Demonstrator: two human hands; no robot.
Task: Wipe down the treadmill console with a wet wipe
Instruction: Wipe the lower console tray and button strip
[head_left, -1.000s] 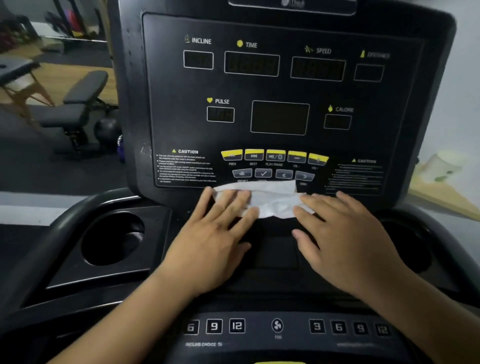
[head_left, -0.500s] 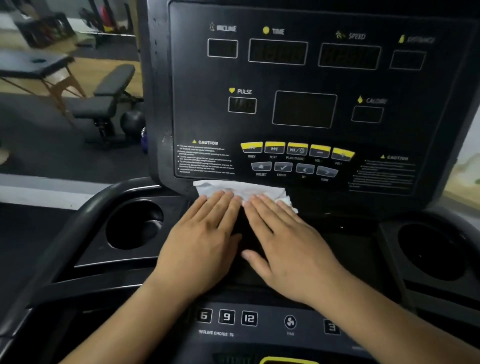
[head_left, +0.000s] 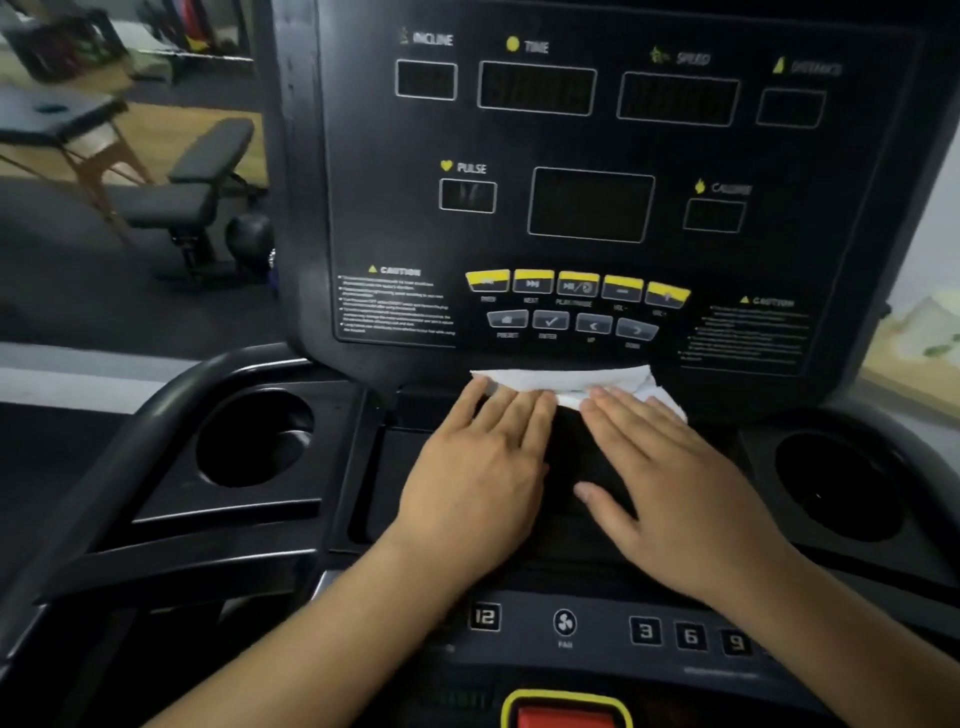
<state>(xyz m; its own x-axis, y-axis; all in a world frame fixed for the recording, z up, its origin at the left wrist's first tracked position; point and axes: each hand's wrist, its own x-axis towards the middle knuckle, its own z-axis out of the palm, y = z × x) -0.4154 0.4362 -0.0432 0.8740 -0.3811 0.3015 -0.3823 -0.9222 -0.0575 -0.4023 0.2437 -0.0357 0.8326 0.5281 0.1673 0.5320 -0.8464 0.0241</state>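
Head view, wet wipe (head_left: 566, 379) slid right, left hand (head_left: 478, 467), right hand (head_left: 675, 483) parted

Seen from head height, facing forward and down. Close to the treadmill console (head_left: 597, 208), with gym floor (head_left: 78, 291) glimpsed at left.

I see both hands flat at the centre of the frame. The left hand (head_left: 478, 467) and the right hand (head_left: 675, 483) lie side by side, fingers straight, fingertips pressing a crumpled white wet wipe (head_left: 561, 378) against the bottom edge of the treadmill console (head_left: 363, 208), just below the yellow buttons (head_left: 576, 283). A round cup holder (head_left: 254, 436) sits at mid left, a second cup holder (head_left: 836, 483) at mid right. A red stop button (head_left: 566, 719) shows at the bottom edge, and a weight bench (head_left: 192, 182) stands at upper left.
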